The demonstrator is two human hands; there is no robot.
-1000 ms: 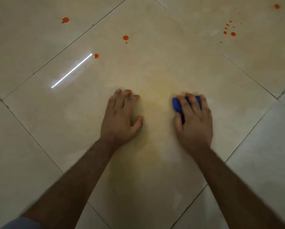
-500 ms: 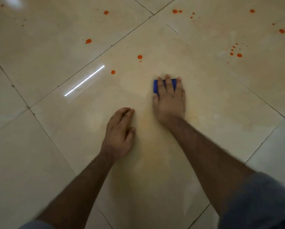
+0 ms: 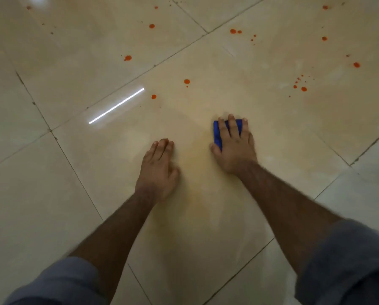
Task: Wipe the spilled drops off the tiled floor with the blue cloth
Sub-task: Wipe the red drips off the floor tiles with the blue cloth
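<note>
From the head camera, the right hand [image 3: 234, 148] presses the blue cloth [image 3: 217, 134] flat to the tiled floor [image 3: 52, 194] with straight, spread fingers [image 3: 233, 126], the left hand [image 3: 158, 170] rests open beside it, and orange drops [image 3: 186, 81] lie beyond.

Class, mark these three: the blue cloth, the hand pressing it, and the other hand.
blue cloth [image 3: 216, 134], head view, its left edge
right hand [image 3: 235, 148], head view, back of hand
left hand [image 3: 158, 170], head view, back of hand

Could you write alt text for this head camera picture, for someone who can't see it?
A person's right hand presses a blue cloth flat on a beige tiled floor; the left hand rests alongside. Orange drops dot the tiles ahead.
</note>
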